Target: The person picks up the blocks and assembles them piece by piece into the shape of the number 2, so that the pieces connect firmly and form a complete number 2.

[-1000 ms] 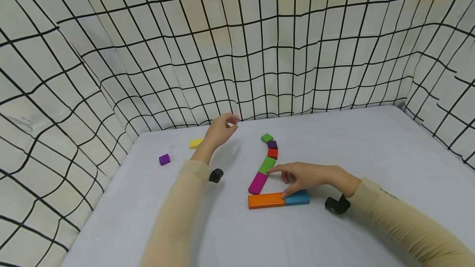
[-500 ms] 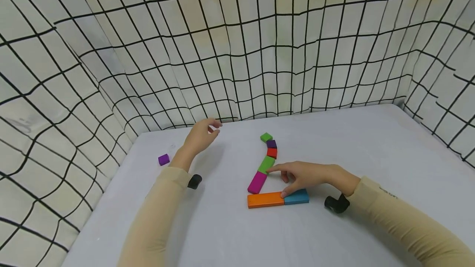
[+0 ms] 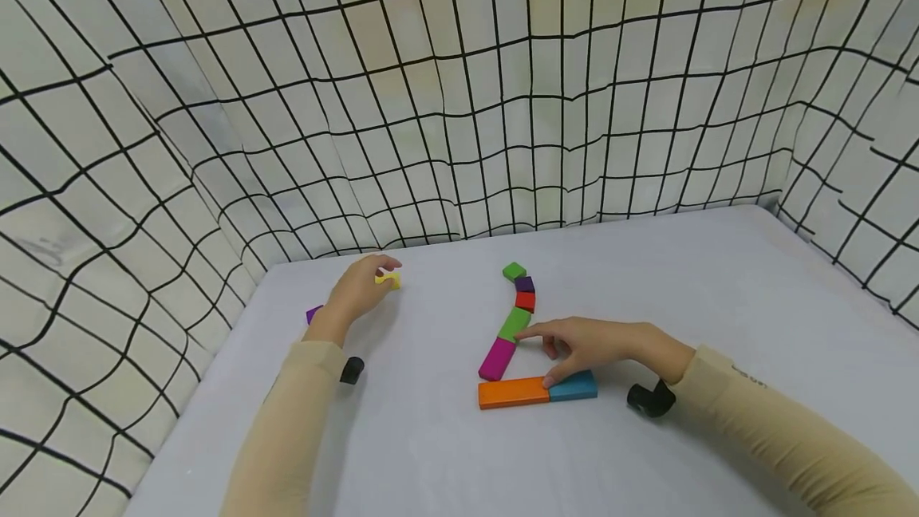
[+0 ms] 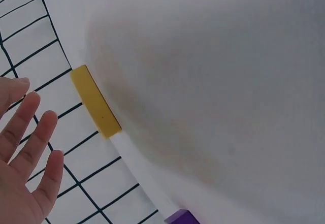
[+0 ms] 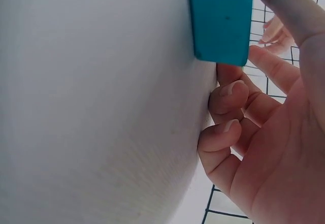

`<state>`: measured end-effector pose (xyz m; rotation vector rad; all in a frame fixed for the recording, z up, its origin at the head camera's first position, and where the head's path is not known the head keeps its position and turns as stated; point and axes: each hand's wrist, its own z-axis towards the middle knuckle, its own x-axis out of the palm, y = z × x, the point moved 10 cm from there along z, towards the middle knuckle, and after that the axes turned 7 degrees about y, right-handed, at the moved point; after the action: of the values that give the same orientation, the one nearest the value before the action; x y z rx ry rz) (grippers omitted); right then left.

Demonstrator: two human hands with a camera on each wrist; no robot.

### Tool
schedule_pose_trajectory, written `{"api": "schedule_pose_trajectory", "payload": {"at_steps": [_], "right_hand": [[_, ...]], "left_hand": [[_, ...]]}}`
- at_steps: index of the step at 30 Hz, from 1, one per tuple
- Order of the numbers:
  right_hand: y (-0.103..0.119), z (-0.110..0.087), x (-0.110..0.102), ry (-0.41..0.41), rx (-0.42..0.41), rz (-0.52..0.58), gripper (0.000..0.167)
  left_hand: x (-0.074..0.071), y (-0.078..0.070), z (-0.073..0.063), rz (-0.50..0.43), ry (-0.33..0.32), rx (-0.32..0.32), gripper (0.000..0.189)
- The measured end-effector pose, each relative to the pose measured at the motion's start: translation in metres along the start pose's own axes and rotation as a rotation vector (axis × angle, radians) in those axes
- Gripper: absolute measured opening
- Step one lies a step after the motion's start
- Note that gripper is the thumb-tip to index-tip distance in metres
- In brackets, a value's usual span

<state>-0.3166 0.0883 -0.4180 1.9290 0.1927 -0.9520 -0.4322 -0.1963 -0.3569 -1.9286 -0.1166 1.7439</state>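
My left hand hovers over the far left of the table with loosely bent fingers, holding nothing. In the left wrist view its fingers are apart from a yellow block. A purple block lies nearby, partly hidden by the wrist in the head view. My right hand rests on the table, its thumb on the seam between an orange block and a blue block. Its outstretched index finger touches a longer green block; the other fingers are bent against the tabletop.
Beyond the orange block a curved row runs away from me: a magenta block, the longer green one, a red block, a dark purple block and a small green block. A black-lined net encloses the white table.
My left hand has moved left and nearer to me, passing over the yellow block, which was hidden half a second ago and now partly shows. The right hand and the row stay put.
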Motion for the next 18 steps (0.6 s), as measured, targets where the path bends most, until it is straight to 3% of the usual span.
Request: {"api": "schedule_pose_trajectory", "payload": {"at_steps": [10, 18], "right_hand": [[0.001, -0.001, 0.001, -0.001, 0.002, 0.0, 0.072], [0.0, 0.0, 0.001, 0.0, 0.019, -0.006, 0.072]], "left_hand": [[0.003, 0.025, 0.003, 0.041, 0.023, -0.119, 0.04], [0.005, 0.036, 0.008, 0.068, 0.033, -0.152, 0.041]]}}
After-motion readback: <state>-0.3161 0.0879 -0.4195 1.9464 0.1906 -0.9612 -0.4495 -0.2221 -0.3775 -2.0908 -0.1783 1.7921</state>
